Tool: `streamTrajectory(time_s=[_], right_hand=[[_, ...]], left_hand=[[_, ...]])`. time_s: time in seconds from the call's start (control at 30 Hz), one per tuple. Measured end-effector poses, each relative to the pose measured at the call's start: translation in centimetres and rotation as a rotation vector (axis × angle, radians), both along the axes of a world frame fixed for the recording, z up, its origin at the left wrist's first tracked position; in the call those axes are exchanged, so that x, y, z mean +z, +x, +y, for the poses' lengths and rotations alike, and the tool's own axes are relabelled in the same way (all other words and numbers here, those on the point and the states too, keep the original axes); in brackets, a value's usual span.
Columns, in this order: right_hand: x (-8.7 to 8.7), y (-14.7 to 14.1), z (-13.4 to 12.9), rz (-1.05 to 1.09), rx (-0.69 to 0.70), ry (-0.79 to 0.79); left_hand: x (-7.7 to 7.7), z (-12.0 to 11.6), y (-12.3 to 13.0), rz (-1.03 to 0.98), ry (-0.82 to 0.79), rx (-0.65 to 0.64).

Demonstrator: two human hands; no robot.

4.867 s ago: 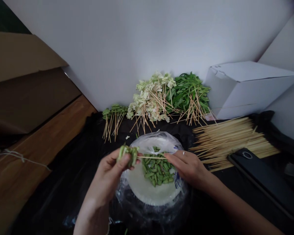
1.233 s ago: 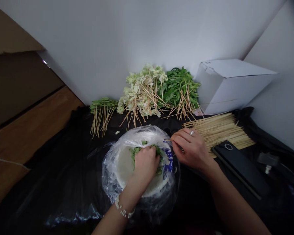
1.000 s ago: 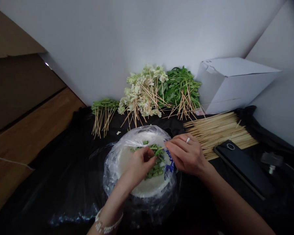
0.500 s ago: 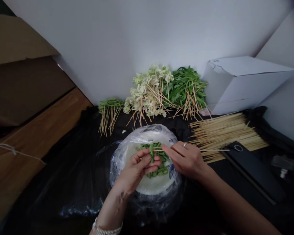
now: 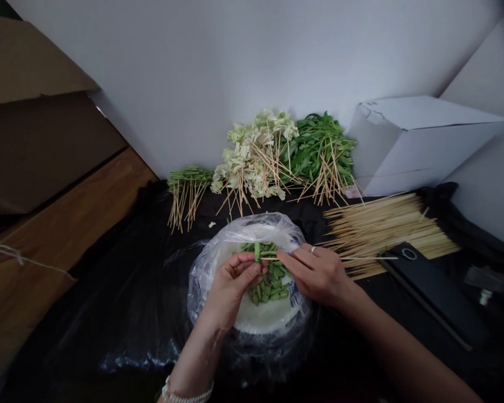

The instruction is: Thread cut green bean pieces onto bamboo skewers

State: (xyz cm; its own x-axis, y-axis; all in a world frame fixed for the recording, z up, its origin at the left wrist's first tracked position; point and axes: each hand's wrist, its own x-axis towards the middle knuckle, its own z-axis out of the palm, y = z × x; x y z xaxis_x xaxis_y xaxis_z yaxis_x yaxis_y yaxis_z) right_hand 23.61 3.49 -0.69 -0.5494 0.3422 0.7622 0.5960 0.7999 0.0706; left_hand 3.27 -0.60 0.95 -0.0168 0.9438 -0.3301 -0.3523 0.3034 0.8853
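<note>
- Fingertips of the left hand [image 5: 234,277] pinch a short green bean piece [image 5: 257,251] above the round white bowl [image 5: 256,323] wrapped in clear plastic; light, firm, probably slick, best held by its sides.
- Right hand [image 5: 321,274] closes on a thin pale wooden skewer [image 5: 270,258] above the bowl's right side; likely stiff, best gripped near its point.
- Skewer's middle hidden by fingers; whether its tip enters the piece, unclear.
- Beyond the bowl, the lower layers of a pale leafy pile [image 5: 258,151] can't be seen.

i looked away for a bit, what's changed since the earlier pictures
The loaded skewer has left the hands. The left hand, earlier down in the bowl, has come up holding one bean piece at the tip of another skewer in the right hand. The phone stayed put.
</note>
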Motion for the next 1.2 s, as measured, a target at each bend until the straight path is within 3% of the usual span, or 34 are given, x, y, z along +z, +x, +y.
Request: streamTrajectory(time_s=[0.5, 0.8, 1.0, 1.13, 1.2], right_hand=[[-1.0, -0.7, -0.3, -0.056, -0.007, 0.033], [-1.0, -0.5, 0.0, -0.061, -0.029, -0.018], [-1.2, -1.0, -0.4, -0.058, 0.005, -0.016], [-1.3, -0.9, -0.2, -0.067, 0.003, -0.035], [-1.3, -0.6, 0.0, -0.084, -0.013, -0.059]], left_hand=[[-1.1, 0.1, 0.7, 0.041, 0.033, 0.009], [-0.3, 0.9, 0.4, 0.081, 0.044, 0.056], [-0.6, 0.7, 0.9, 0.146, 0.038, -0.040], [0.4, 1.3, -0.4, 0.329, 0.100, -0.158], [1.1, 1.7, -1.5, 0.527, 0.177, -0.134]])
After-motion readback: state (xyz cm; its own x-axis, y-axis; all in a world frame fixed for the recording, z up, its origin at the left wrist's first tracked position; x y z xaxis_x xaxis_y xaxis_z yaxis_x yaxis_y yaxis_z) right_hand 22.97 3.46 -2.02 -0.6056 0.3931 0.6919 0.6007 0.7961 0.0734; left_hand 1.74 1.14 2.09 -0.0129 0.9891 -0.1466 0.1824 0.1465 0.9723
